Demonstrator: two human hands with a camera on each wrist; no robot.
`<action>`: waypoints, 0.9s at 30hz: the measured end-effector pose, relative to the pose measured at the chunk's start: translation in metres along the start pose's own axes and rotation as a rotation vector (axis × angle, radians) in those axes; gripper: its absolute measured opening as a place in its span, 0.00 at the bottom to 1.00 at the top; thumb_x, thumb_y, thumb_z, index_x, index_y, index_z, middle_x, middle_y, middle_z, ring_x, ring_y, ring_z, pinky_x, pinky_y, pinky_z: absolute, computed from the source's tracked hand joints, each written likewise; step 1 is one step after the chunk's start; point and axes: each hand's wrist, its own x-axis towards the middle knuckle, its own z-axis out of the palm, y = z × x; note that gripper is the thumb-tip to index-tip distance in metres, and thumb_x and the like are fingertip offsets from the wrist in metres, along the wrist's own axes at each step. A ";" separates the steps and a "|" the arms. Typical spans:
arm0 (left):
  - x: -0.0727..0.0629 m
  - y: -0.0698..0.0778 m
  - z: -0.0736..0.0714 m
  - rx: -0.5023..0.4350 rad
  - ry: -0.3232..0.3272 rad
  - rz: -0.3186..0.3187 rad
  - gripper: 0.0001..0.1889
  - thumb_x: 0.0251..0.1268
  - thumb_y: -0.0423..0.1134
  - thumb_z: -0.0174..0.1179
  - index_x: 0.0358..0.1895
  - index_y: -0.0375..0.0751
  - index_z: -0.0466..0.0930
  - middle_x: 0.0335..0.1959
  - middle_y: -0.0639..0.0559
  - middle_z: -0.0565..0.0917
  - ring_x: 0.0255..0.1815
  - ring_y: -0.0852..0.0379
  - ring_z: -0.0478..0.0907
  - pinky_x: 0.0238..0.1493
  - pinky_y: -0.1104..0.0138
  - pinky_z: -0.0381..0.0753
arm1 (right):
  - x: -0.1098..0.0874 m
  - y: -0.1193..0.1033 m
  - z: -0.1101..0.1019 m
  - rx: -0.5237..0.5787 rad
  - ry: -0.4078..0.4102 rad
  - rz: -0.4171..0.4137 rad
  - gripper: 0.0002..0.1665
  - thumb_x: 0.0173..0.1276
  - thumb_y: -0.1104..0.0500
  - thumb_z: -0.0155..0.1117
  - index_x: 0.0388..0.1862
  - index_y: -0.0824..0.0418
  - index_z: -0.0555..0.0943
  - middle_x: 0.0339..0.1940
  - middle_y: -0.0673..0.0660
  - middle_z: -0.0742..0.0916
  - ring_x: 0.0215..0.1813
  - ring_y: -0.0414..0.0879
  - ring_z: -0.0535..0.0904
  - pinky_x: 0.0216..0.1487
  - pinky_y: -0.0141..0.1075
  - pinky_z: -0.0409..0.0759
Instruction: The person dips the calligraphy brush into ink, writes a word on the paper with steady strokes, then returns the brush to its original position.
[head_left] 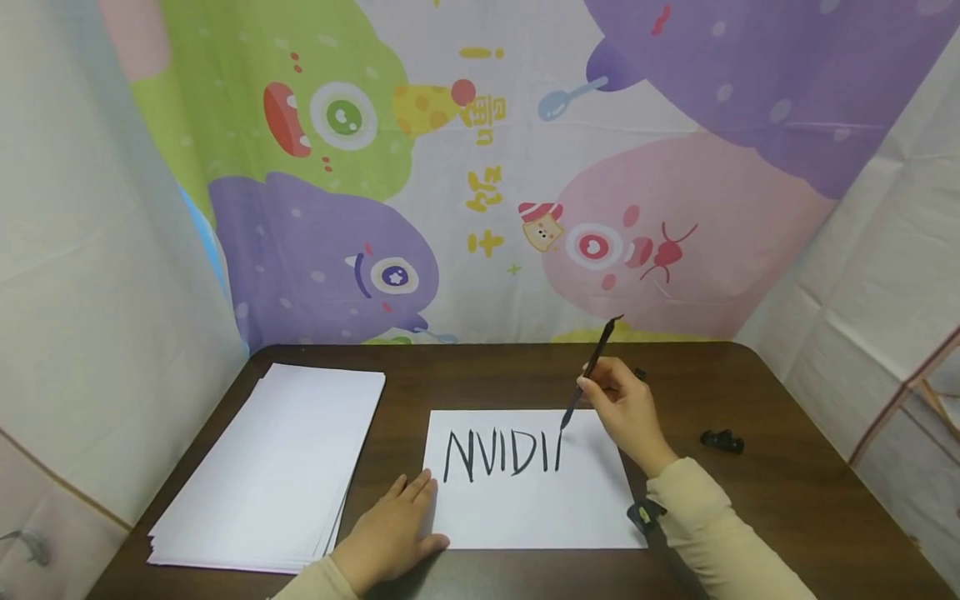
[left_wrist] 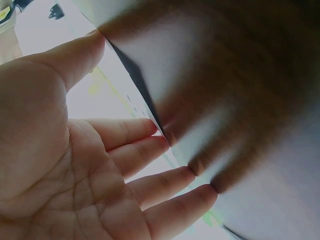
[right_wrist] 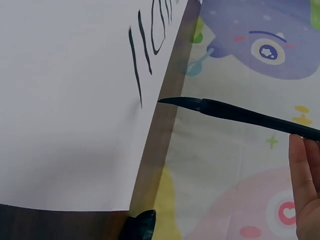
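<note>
My right hand (head_left: 627, 408) pinches a dark writing brush (head_left: 598, 354) between thumb and fingers. The brush slants, its tip at the top of the last stroke in the head view; in the right wrist view the inked bristles (right_wrist: 182, 103) show just off the lettering. A white sheet of paper (head_left: 536, 517) bears black letters (head_left: 491, 454) reading NVIDI, followed by one slanted stroke (right_wrist: 135, 67). At the sheet's lower left edge rests my left hand (head_left: 393, 527), fingers extended. Up close in the left wrist view, its fingertips (left_wrist: 197, 197) touch the paper.
A stack of blank white paper (head_left: 277, 467) lies on the left of the brown table (head_left: 693, 517). A small black object (head_left: 722, 442) sits right of the sheet, another (head_left: 640, 374) behind my right hand. A cartoon-printed curtain (head_left: 480, 308) hangs behind the table.
</note>
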 end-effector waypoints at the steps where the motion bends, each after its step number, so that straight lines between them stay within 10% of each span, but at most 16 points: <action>1: 0.000 0.000 0.000 0.001 0.002 0.001 0.41 0.57 0.56 0.66 0.67 0.30 0.69 0.71 0.36 0.69 0.70 0.28 0.65 0.69 0.42 0.67 | 0.000 0.001 0.000 0.002 0.003 0.000 0.11 0.59 0.79 0.64 0.41 0.76 0.76 0.31 0.69 0.84 0.31 0.53 0.84 0.32 0.35 0.87; 27: 0.001 0.000 0.000 0.004 -0.010 -0.004 0.41 0.57 0.57 0.66 0.67 0.30 0.69 0.71 0.36 0.69 0.70 0.28 0.65 0.69 0.42 0.67 | -0.008 0.009 0.002 -0.047 -0.011 0.080 0.09 0.62 0.76 0.64 0.41 0.75 0.77 0.31 0.66 0.85 0.31 0.59 0.84 0.33 0.34 0.87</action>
